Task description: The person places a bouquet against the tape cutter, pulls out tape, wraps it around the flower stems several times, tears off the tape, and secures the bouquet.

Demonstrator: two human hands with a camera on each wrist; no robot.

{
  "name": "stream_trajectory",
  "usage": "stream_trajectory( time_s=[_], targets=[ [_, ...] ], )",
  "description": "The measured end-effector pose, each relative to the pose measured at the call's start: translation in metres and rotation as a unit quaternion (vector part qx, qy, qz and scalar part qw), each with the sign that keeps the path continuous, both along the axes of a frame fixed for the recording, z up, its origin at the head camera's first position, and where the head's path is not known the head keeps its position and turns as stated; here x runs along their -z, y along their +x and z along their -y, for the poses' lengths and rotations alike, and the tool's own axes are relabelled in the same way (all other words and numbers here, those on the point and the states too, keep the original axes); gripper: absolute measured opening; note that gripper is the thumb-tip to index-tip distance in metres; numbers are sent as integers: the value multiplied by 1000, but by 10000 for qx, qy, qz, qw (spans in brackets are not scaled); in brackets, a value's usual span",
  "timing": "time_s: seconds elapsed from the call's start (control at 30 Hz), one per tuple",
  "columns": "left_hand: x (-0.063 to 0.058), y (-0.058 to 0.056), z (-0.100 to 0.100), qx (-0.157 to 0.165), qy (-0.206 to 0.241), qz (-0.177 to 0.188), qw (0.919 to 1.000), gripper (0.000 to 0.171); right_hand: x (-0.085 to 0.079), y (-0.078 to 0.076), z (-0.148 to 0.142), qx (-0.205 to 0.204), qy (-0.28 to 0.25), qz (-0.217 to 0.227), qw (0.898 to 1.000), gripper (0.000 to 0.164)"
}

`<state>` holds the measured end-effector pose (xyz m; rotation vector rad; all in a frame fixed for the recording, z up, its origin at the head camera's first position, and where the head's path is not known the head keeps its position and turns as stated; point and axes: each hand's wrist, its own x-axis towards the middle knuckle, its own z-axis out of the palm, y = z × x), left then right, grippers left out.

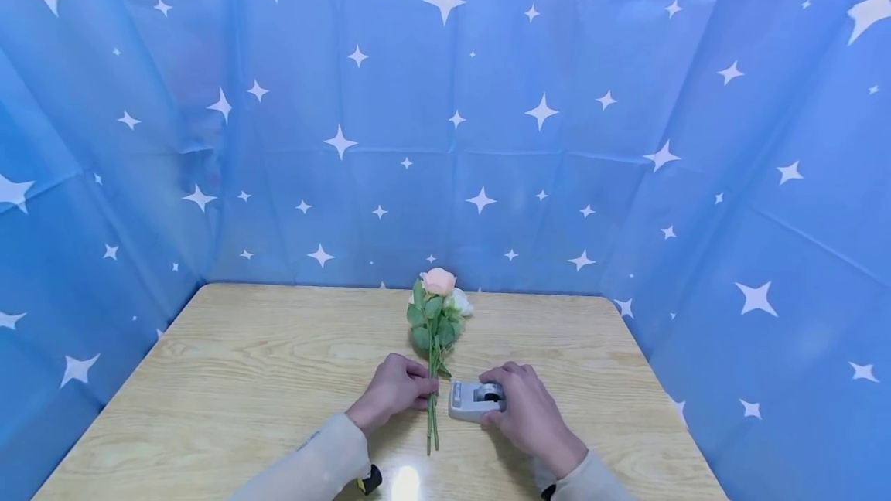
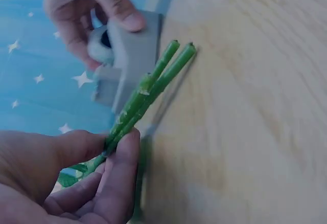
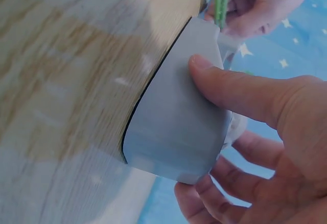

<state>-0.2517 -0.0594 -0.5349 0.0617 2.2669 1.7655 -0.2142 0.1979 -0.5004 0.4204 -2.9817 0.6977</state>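
A small bunch of flowers (image 1: 433, 331), with a pink rose (image 1: 438, 281) and a white bloom (image 1: 459, 301) at the top, points away from me. My left hand (image 1: 395, 389) pinches its green stems (image 2: 134, 104) between thumb and fingers. In the left wrist view the cut stem ends stick out past the fingertips. To the right of the stems is a grey tape dispenser (image 1: 468, 402) with a roll of tape in it. My right hand (image 1: 525, 408) grips the dispenser from its right side, thumb (image 3: 225, 83) along one face and fingers round the other.
The wood-grain table (image 1: 278, 354) spreads out on both sides of the hands. A blue curtain (image 1: 390, 114) with white stars hangs behind and at both sides. A dark object with a yellow part (image 1: 370, 479) lies at the front edge of view, beside the left sleeve.
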Motion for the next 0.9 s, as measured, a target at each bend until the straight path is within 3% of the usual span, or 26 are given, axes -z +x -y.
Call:
stream_trajectory(
  time_s=[0.2, 0.33, 0.5, 0.6, 0.7, 0.77, 0.9],
  targets=[
    [-8, 1, 17, 96, 843, 308, 9959, 34, -3, 0, 0, -32, 17, 36, 10000, 57],
    [-16, 5, 21, 112, 1112, 432, 9928, 39, -3, 3, 2, 39, -67, 59, 10000, 54],
    [-25, 13, 22, 240, 1289, 231, 9911, 41, -8, 13, 10, 35, -546, -139, 9984, 39],
    [-30, 18, 20, 378, 1460, 40, 9886, 42, -15, 20, 18, -337, -1184, -174, 9922, 32],
    [-35, 21, 17, 521, 1753, -58, 9831, 42, -23, 24, 25, -1028, -1895, 192, 9763, 32],
    [-38, 23, 14, 567, 1952, -69, 9791, 41, -26, 27, 27, -1488, -2309, 682, 9591, 32],
    [-41, 25, 10, 544, 2208, -171, 9736, 42, -28, 29, 31, -1848, -2941, 1606, 9239, 28]
  ],
)
